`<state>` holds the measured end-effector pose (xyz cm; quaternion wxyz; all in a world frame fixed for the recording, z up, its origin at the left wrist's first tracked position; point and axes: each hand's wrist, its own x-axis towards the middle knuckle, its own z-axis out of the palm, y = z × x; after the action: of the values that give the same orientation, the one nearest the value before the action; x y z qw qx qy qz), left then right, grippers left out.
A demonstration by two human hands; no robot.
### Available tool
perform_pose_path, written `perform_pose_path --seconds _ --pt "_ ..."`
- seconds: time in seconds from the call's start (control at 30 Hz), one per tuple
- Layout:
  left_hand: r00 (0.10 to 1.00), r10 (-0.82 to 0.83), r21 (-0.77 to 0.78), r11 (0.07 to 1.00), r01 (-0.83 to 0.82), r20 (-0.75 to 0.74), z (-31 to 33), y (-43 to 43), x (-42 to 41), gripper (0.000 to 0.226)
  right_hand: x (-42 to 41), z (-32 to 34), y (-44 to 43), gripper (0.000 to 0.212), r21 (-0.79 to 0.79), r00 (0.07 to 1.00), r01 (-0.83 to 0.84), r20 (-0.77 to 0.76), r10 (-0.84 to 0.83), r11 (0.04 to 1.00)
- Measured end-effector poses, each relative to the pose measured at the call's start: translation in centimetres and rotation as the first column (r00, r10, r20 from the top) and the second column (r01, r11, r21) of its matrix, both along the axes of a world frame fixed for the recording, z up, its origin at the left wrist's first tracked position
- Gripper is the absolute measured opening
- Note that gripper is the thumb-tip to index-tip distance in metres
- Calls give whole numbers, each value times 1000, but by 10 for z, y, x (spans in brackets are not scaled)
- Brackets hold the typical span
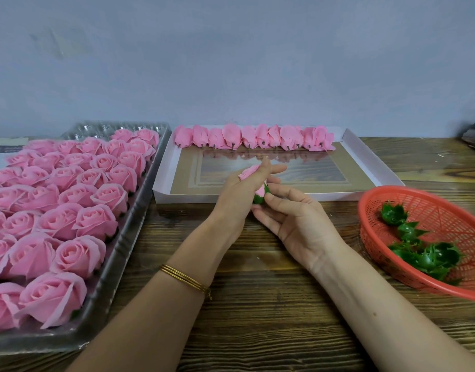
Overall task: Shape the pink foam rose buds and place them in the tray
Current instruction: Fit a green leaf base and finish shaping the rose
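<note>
A person works a pink foam rose bud [249, 173] between both hands above the near wall of a white cardboard tray [365, 157] on a wooden surface [257, 304]. The left hand [241, 191], with gold bangles [186, 280] on its wrist, curls its thumb and fingers round the petals. The right hand [292, 218] pinches the bud's green base with its fingertips.

The job looks well advanced. To the left, a clear plastic tray [102, 128] is packed with rows of opened, finished roses [69, 210], and only a few bare cells show at its far end. Judging by that, the bud in hand is among the last needed to fill it, though it is not yet shaped or set down.

A row of closed, unshaped buds [253, 138] lies along the far wall of the white tray with the stubs pointing toward the person, about a dozen by the look of it. To the right, a red plastic basket [432, 210] holds a handful of green calyx cups [429, 257], apparently waiting to be fitted. What is left, then, seems to be this one row of buds. Whether the plastic tray can take them all cannot be told from here.
</note>
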<state>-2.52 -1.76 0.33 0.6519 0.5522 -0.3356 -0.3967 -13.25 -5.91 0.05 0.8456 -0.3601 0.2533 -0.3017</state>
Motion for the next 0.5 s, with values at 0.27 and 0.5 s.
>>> perform_pose_path --seconds 0.27,0.5 --pt "999 -14 -9 1000 14 -40 1 -1 1 37 2 0 1 40 -22 999 8 46 -7 1000" --pt "998 -24 -30 999 22 -60 -3 -3 -1 34 6 -2 5 37 -109 998 23 66 -16 994"
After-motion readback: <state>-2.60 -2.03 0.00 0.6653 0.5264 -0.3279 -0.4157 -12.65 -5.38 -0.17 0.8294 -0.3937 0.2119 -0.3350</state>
